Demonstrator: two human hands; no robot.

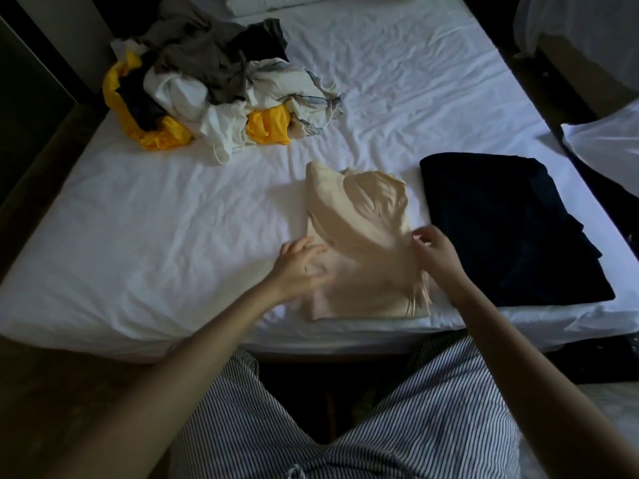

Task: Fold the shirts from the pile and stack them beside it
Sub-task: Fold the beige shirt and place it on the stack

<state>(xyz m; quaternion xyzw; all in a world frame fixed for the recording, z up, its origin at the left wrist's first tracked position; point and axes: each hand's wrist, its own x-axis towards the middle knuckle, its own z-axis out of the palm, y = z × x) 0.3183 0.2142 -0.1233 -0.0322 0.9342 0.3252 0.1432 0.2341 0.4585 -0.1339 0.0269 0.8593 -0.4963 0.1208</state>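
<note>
Dim bedroom, with a bed (173,236) under a creased white sheet filling most of the view. A loose pile (214,84) of shirts sits toward the bed's far left corner: grey and black ones on top, white ones below, yellow ones showing at its left and near sides.

The cream shirt (359,216) lies flat near the middle of the near edge, well apart from the pile. It is partly folded into a long panel, with its far end rumpled and its near right corner blurred. Just beside it, toward the near right corner, lies a folded dark shirt (501,219), its edges roughly square to the bed. The two do not touch; a strip of sheet shows between them.

The left hand (301,267) rests on the cream shirt's left side, palm down, fingers spread and fairly straight. The right hand (437,252) is at the shirt's right edge with fingers and thumb curled in, pinching the cloth there; the fabric below it is smeared by motion.

Striped shorts (432,409) on the person's legs fill the bottom of the view, against the bed's near edge. A pillow (269,1) lies at the far edge.
</note>
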